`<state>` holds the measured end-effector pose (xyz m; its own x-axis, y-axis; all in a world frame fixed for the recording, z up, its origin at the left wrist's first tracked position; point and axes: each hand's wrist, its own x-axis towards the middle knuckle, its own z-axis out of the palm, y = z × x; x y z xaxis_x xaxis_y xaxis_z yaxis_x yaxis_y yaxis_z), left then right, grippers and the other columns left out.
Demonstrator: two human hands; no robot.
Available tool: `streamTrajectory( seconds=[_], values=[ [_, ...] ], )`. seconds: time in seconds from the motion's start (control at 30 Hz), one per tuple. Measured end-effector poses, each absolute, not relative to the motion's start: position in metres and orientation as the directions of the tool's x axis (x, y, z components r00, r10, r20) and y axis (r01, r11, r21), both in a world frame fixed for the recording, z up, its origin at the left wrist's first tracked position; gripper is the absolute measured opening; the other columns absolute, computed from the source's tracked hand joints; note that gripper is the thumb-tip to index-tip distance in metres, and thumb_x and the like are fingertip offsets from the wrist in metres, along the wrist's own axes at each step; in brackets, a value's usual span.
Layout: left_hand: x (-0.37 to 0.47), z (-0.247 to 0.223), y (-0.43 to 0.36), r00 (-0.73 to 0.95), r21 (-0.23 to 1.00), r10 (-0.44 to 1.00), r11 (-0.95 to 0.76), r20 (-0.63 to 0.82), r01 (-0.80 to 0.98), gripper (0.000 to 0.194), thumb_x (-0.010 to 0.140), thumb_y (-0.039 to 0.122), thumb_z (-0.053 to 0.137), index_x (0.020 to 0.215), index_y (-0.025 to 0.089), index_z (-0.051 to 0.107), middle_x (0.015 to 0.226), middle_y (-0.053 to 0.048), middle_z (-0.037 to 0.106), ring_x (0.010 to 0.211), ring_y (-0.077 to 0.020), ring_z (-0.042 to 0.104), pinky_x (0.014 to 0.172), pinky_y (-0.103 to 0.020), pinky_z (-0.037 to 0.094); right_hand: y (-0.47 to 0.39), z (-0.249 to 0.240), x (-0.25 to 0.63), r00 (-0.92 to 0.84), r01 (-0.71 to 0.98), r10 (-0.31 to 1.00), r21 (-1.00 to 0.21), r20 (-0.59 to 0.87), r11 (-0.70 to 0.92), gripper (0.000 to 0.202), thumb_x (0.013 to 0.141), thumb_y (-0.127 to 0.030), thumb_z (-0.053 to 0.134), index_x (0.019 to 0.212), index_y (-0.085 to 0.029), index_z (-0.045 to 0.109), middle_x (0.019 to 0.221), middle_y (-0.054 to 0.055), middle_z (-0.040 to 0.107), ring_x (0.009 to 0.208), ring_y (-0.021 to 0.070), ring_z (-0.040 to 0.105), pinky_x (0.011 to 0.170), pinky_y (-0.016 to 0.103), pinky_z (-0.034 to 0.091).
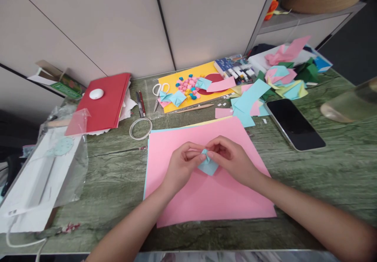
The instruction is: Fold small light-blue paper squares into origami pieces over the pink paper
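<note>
A small light blue folded paper is pinched between my left hand and my right hand, the thumbs meeting near its upper point. Both hands are closed on it, fingers bent behind the paper and partly hidden. They are over a large pink sheet, which lies on other sheets with blue and yellow edges showing. Beyond, on a yellow sheet, lie pink, blue and yellow crumpled balls and light blue folded pieces.
White-handled scissors, a roll of tape and a red folder are at the back left. Paper scraps, markers and a phone stand to the right. A power strip lies at left.
</note>
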<state>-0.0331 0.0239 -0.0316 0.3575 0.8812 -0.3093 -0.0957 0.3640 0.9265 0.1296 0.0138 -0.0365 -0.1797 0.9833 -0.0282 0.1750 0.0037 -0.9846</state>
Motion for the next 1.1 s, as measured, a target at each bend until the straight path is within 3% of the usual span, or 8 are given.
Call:
streamTrajectory(
  seconds=[0.5,1.1],
  values=[
    [-0.0293,-0.0268,0.0219,0.292,0.936,0.903,0.347,-0.316,-0.059,0.021,0.070,0.024,0.066,0.088,0.014,0.060,0.067,-0.002,0.068,0.064,-0.0131,0.061,0.061,-0.023,0.045,0.0093,-0.0344,0.1282,-0.218,0.360,0.975,-0.924,0.052,0.129,0.009,0.085,-0.023,0.046,0.085,-0.020,0.055,0.080,0.002,0.056,0.074,0.0139,0.052,0.065,0.027,0.040],
    [-0.0254,-0.0279,0.0183,0.256,0.932,0.909,0.356,-0.329,-0.067,0.021,0.069,0.023,0.067,0.086,0.014,0.060,0.068,-0.002,0.068,0.063,-0.0130,0.062,0.061,-0.023,0.046,0.0063,-0.0384,0.1253,-0.197,0.385,0.977,-0.910,0.080,0.152,0.009,0.087,-0.021,0.042,0.082,-0.021,0.049,0.077,0.001,0.050,0.070,0.0140,0.048,0.062,0.028,0.039]
  ],
)
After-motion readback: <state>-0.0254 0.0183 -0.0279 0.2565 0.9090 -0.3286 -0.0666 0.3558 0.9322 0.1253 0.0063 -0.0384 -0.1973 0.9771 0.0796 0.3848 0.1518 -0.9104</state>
